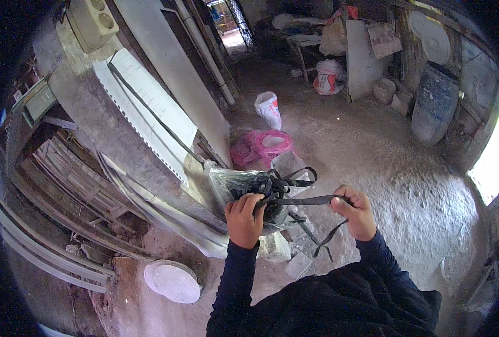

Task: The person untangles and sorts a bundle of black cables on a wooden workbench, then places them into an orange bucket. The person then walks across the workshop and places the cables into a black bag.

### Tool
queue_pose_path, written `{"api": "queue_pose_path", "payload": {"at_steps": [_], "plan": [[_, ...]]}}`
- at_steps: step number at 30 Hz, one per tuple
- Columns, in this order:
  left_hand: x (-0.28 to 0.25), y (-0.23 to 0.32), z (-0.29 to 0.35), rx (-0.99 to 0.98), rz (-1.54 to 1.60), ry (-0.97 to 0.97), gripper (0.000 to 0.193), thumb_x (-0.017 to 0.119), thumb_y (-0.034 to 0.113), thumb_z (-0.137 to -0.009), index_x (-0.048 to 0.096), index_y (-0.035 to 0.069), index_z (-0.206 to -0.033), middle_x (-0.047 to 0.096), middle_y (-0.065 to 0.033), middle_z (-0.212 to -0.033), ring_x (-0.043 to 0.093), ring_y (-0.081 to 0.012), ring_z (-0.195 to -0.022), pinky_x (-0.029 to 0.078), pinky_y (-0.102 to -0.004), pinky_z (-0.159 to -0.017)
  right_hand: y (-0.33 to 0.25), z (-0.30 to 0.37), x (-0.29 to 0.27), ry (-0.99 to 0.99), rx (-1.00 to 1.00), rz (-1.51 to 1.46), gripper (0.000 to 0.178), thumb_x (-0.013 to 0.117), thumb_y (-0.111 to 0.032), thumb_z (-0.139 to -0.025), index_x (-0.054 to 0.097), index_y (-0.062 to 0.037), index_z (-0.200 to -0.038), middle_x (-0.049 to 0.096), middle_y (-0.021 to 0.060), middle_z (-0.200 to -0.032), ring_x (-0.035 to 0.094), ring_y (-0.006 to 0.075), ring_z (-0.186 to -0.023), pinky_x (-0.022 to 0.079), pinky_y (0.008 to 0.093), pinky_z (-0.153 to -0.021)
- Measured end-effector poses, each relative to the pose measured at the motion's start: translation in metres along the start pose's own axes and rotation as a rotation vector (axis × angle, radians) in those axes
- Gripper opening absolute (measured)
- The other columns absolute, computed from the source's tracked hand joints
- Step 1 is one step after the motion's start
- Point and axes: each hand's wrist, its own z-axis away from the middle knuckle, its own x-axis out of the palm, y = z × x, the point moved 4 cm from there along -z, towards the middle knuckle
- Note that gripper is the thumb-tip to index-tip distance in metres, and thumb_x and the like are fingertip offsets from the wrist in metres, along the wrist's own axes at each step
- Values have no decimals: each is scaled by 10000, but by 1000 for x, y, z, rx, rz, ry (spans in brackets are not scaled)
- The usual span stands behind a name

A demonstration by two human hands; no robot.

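My right hand (357, 213) is closed in a pinch on a flat black strap (308, 200), which is drawn out taut to the left. At the other end of it my left hand (244, 220) presses its fingers round a tangled bundle of black straps (274, 210). That bundle lies in the mouth of a clear plastic bag (224, 178), at the end of a long narrow bench. Loose strap loops stick up above the stretched strap, and loose ends dangle below it. What lies under my left fingers is hidden.
On the bench a white sheet (148, 92) with a punched edge lies beneath a dark strip. Beyond the bench stand a pink bag (246, 149) and a white sack (269, 109). Round white discs (173, 281) lie at lower left; a blue drum (436, 104) stands far right.
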Motion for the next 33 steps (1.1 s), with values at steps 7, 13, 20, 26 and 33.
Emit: {"api": "queue_pose_path", "payload": {"at_steps": [7, 13, 20, 26, 33], "plan": [[11, -26, 4, -54, -154, 84, 254, 643, 161, -704, 552, 97, -931, 593, -62, -913, 558, -260, -840, 369, -405, -793, -22, 9, -50, 219, -221, -269, 162, 566, -193, -819, 483, -67, -760, 419, -33, -574, 334, 47, -484, 263, 208, -466], [19, -32, 5, -68, -153, 15, 288, 644, 224, -713, 555, 71, -941, 582, -95, -956, 533, -315, -883, 366, -433, -790, -43, 39, -96, 185, -431, -212, 235, 607, -248, -777, 467, -67, -725, 413, -9, -548, 313, 75, -430, 271, 260, -457], [22, -28, 0, -98, -215, 49, 283, 680, 164, -635, 567, 105, -888, 580, -30, -931, 537, -238, -860, 361, -399, -808, -59, 75, -138, 151, -659, -138, 353, 681, -328, -711, 437, -76, -669, 404, 5, -547, 326, 130, -417, 244, 316, -463], [25, -25, -4, -120, -220, 94, 234, 657, 201, -670, 577, 99, -865, 581, -32, -934, 530, -253, -853, 358, -409, -808, -55, 87, -160, 328, -657, -272, 335, 674, -309, -713, 428, -86, -666, 393, 0, -534, 343, 127, -465, 241, 310, -490], [28, -27, -4, -83, -176, 52, 248, 647, 217, -707, 586, 73, -900, 593, -76, -941, 535, -278, -890, 364, -408, -805, -43, 61, -166, 41, -425, 158, 183, 614, -178, -717, 532, -25, -660, 516, 71, -607, 461, 168, -497, 384, 335, -508]]}}
